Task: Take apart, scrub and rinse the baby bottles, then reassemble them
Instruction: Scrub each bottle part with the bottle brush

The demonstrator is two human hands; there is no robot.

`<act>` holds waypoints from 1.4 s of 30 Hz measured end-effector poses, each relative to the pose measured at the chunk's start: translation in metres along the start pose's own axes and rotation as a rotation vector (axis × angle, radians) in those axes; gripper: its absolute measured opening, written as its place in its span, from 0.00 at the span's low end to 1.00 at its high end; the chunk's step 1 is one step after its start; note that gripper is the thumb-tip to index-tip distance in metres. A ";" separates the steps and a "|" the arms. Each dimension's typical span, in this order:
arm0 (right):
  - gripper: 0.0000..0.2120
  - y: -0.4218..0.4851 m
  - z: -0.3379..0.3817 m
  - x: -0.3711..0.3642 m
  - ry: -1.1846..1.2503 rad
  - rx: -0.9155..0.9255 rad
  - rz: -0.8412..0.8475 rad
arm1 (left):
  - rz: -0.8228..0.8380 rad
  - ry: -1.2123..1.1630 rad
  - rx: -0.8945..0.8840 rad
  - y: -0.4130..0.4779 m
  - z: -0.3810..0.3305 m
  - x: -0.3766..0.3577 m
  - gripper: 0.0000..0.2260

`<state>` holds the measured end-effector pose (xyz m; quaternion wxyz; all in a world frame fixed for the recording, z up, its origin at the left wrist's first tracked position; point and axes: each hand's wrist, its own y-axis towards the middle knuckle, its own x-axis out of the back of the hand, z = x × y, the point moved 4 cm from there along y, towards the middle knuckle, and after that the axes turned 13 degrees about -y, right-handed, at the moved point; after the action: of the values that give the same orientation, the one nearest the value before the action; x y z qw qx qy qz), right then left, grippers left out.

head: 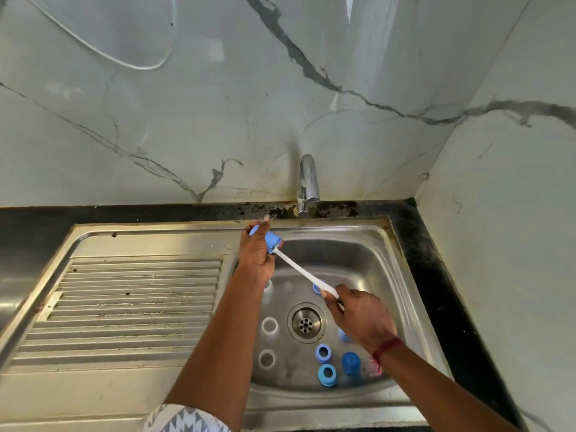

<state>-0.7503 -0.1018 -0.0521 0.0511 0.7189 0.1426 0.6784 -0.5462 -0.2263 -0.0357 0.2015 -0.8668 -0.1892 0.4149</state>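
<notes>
Centre frame: left hand (255, 260), grip clamped on blue plastic bottle cap (270, 242); right hand (363, 318), grip clamped on white plastic brush (304, 271), bristles inside cap.

Left hand (255, 254) holds a blue cap (270, 241) over the sink (367, 244). Right hand (361, 316) pokes a white brush (302, 271) into it, loose bottle parts (322, 353) sitting below.

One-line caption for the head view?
Left hand holds a blue cap over the sink; right hand pushes a white brush into it.
</notes>
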 end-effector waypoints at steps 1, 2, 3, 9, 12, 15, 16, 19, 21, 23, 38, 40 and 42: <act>0.22 -0.001 -0.003 -0.001 0.022 -0.014 0.037 | -0.002 -0.007 0.005 -0.002 0.003 0.000 0.08; 0.21 -0.003 -0.006 -0.001 0.063 -0.028 0.087 | 0.006 -0.028 0.018 -0.002 0.006 0.001 0.09; 0.20 -0.003 -0.010 -0.001 0.127 -0.041 0.144 | 0.027 -0.062 0.033 -0.004 0.009 0.001 0.09; 0.24 0.002 -0.020 -0.002 0.629 -0.122 0.347 | 0.126 -0.145 0.023 -0.010 0.010 0.006 0.09; 0.25 0.007 -0.021 -0.003 0.811 -0.149 0.412 | 0.174 -0.113 -0.005 -0.011 0.007 0.007 0.09; 0.24 0.012 -0.017 -0.001 0.886 -0.155 0.482 | 0.205 -0.101 -0.048 -0.009 0.000 0.007 0.10; 0.23 0.014 -0.014 0.001 0.891 -0.134 0.501 | 0.208 -0.098 -0.063 -0.009 -0.003 0.006 0.11; 0.15 0.016 -0.006 0.006 0.810 -0.087 0.527 | 0.186 -0.102 -0.094 -0.010 -0.008 0.008 0.11; 0.12 0.018 -0.002 0.010 0.831 -0.076 0.513 | 0.147 -0.117 -0.096 -0.012 -0.010 0.011 0.11; 0.13 0.019 -0.002 0.011 0.832 -0.072 0.456 | 0.106 -0.144 -0.084 -0.011 -0.011 0.015 0.11; 0.16 0.001 0.003 0.020 0.082 0.028 -0.218 | 0.032 -0.189 -0.117 -0.011 -0.009 0.033 0.12; 0.16 0.002 0.002 0.022 0.137 0.023 -0.212 | 0.046 -0.176 -0.140 -0.013 -0.010 0.035 0.12; 0.13 0.002 0.002 0.024 0.182 0.000 -0.205 | 0.058 -0.169 -0.157 -0.013 -0.012 0.034 0.12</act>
<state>-0.7475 -0.0969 -0.0290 0.1070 0.6359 0.2195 0.7321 -0.5192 -0.2006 -0.0438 0.1041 -0.8470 -0.2122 0.4761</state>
